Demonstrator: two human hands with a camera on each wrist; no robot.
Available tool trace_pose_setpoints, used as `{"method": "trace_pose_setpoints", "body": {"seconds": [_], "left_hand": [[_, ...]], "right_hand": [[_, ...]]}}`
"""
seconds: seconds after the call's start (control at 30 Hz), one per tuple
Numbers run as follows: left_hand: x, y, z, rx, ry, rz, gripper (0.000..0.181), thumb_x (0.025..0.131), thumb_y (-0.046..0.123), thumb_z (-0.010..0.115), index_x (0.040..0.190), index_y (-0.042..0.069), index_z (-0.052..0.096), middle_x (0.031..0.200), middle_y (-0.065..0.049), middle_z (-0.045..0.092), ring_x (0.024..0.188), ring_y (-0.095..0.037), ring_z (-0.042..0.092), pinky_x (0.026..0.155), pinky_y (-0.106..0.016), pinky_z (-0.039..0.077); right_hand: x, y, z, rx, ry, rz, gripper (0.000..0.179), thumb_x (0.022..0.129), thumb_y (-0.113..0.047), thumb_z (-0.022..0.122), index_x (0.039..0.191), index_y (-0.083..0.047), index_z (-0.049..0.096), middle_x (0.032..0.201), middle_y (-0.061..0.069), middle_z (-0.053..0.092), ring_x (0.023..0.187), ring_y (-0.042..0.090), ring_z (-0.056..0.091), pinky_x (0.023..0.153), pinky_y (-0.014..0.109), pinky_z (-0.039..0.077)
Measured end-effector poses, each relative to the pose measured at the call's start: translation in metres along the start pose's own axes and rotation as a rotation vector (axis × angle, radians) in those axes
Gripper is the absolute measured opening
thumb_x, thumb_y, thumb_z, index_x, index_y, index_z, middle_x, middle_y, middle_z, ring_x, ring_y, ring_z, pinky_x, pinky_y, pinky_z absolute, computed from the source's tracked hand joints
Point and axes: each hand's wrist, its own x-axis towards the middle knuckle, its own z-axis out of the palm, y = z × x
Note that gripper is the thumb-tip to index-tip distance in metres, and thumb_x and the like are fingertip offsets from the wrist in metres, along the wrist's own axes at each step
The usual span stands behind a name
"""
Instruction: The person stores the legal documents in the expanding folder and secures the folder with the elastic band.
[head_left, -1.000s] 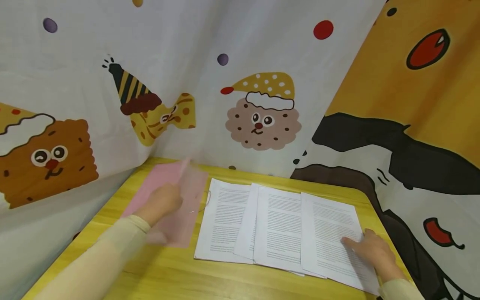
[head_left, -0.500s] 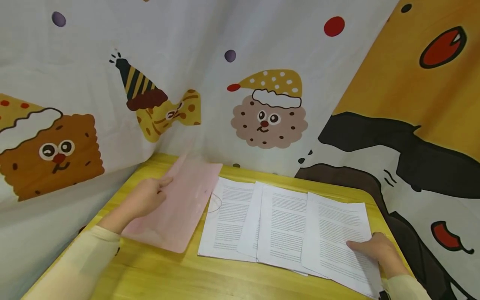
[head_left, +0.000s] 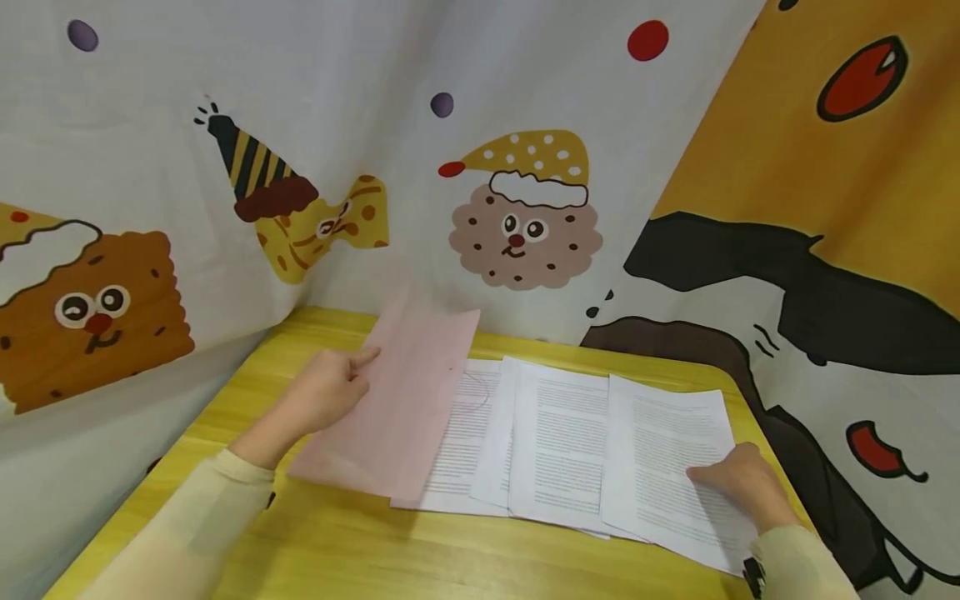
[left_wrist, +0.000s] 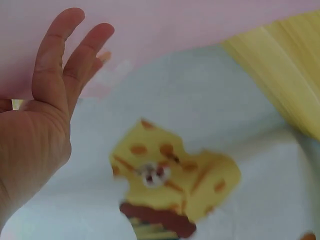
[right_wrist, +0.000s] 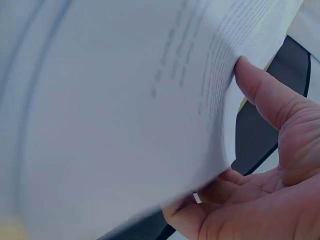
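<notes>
A translucent pink sheet [head_left: 412, 392] stands tilted over the left part of the table and covers part of the leftmost printed papers [head_left: 468, 467]. My left hand [head_left: 330, 392] holds it by its left edge. In the left wrist view some fingers [left_wrist: 50, 65] stretch out in front of the pink surface, and where the hand meets the edge is partly hidden. On the right, my right hand [head_left: 746, 483] grips the side edge of the rightmost printed paper [head_left: 660, 442], thumb on top and fingers below. The right wrist view shows that paper [right_wrist: 120, 125] bending up.
More printed papers [head_left: 558, 433] overlap in a row between the hands. A thin string loop [head_left: 486, 390] pokes out by the pink sheet's right edge. Under everything lies a yellow wooden table [head_left: 352, 550]. A cartoon-printed curtain [head_left: 360, 92] rises along its back and sides.
My left hand has shifted from the middle of the pink sheet to its left edge. The sheet has moved right, from beside the leftmost papers to partly over them. The right hand stays put.
</notes>
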Motion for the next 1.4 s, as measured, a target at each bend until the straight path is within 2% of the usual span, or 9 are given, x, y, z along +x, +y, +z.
{"method": "trace_pose_setpoints", "body": {"seconds": [0.07, 0.17, 0.4, 0.5, 0.6, 0.77, 0.87, 1.1, 1.4], "left_hand": [[0.003, 0.003, 0.012, -0.027, -0.001, 0.006, 0.045, 0.091, 0.004, 0.049, 0.134, -0.001, 0.059, 0.103, -0.018, 0.075, 0.045, -0.008, 0.020, 0.039, -0.020, 0.025], [0.004, 0.004, 0.028, -0.053, -0.008, 0.009, 0.043, 0.090, 0.001, 0.048, 0.131, -0.005, 0.060, 0.140, -0.017, 0.057, 0.045, -0.008, 0.020, 0.038, -0.019, 0.025], [0.005, 0.007, 0.044, -0.086, -0.017, 0.010, 0.049, 0.088, 0.001, 0.048, 0.137, -0.004, 0.055, 0.140, -0.017, 0.057, 0.044, -0.007, 0.022, 0.038, -0.018, 0.024], [0.005, 0.008, 0.045, -0.095, -0.018, 0.017, 0.047, 0.088, 0.000, 0.048, 0.134, -0.005, 0.057, 0.141, -0.016, 0.057, 0.044, -0.007, 0.021, 0.038, -0.018, 0.023], [0.006, 0.009, 0.044, -0.093, -0.039, 0.034, 0.046, 0.089, 0.000, 0.049, 0.133, -0.005, 0.058, 0.141, -0.016, 0.056, 0.044, -0.007, 0.020, 0.039, -0.017, 0.023], [0.009, 0.009, 0.044, -0.090, -0.064, 0.061, 0.045, 0.089, 0.001, 0.049, 0.133, -0.003, 0.059, 0.142, -0.015, 0.056, 0.044, -0.006, 0.018, 0.039, -0.017, 0.022], [0.010, 0.009, 0.044, -0.093, -0.065, 0.074, 0.045, 0.089, 0.001, 0.049, 0.133, -0.003, 0.059, 0.141, -0.015, 0.057, 0.044, -0.006, 0.017, 0.039, -0.018, 0.022], [0.012, 0.010, 0.041, -0.125, -0.095, 0.054, 0.048, 0.091, 0.004, 0.051, 0.139, 0.001, 0.054, 0.143, -0.013, 0.056, 0.044, -0.008, 0.018, 0.039, -0.017, 0.023], [0.012, 0.013, 0.039, -0.132, -0.110, 0.030, 0.049, 0.092, 0.005, 0.052, 0.141, 0.004, 0.053, 0.145, -0.012, 0.054, 0.044, -0.008, 0.021, 0.038, -0.018, 0.025]], "right_hand": [[-0.001, -0.009, 0.002, 0.019, 0.018, -0.015, 0.117, 0.068, -0.044, 0.085, 0.134, 0.024, 0.018, 0.117, 0.042, 0.042, 0.100, 0.047, 0.049, 0.093, 0.061, 0.046], [-0.001, -0.016, 0.005, 0.059, 0.035, -0.049, 0.120, 0.068, -0.041, 0.086, 0.138, 0.024, 0.013, 0.122, 0.044, 0.038, 0.104, 0.050, 0.047, 0.098, 0.063, 0.042], [0.007, 0.002, -0.003, 0.278, -0.043, -0.103, 0.123, 0.082, -0.048, 0.073, 0.154, 0.006, -0.011, 0.151, 0.044, 0.012, 0.122, 0.053, 0.036, 0.104, 0.066, 0.035], [0.010, 0.016, -0.008, 0.372, -0.110, -0.186, 0.114, 0.090, -0.044, 0.068, 0.155, -0.015, -0.022, 0.153, 0.043, 0.012, 0.115, 0.046, 0.048, 0.092, 0.058, 0.048], [0.009, 0.028, -0.010, 0.412, -0.170, -0.285, 0.102, 0.093, -0.036, 0.065, 0.155, -0.029, -0.015, 0.154, 0.042, 0.017, 0.098, 0.033, 0.062, 0.077, 0.042, 0.056], [0.001, 0.033, -0.011, 0.499, -0.306, -0.332, 0.071, 0.096, -0.026, 0.063, 0.156, -0.015, 0.028, 0.142, 0.032, 0.049, 0.089, 0.025, 0.069, 0.073, 0.037, 0.059], [-0.005, 0.030, -0.012, 0.495, -0.298, -0.330, 0.062, 0.096, -0.025, 0.063, 0.151, -0.007, 0.041, 0.125, 0.020, 0.066, 0.088, 0.025, 0.070, 0.074, 0.038, 0.059], [-0.019, 0.011, -0.025, 0.548, -0.176, -0.354, 0.067, 0.090, -0.039, 0.069, 0.148, -0.013, 0.047, 0.125, 0.015, 0.066, 0.085, 0.022, 0.072, 0.071, 0.036, 0.059], [-0.028, -0.002, -0.026, 0.747, -0.214, -0.407, 0.067, 0.090, -0.034, 0.071, 0.148, -0.012, 0.047, 0.112, -0.009, 0.068, 0.090, 0.016, 0.072, 0.074, 0.034, 0.060]]}}
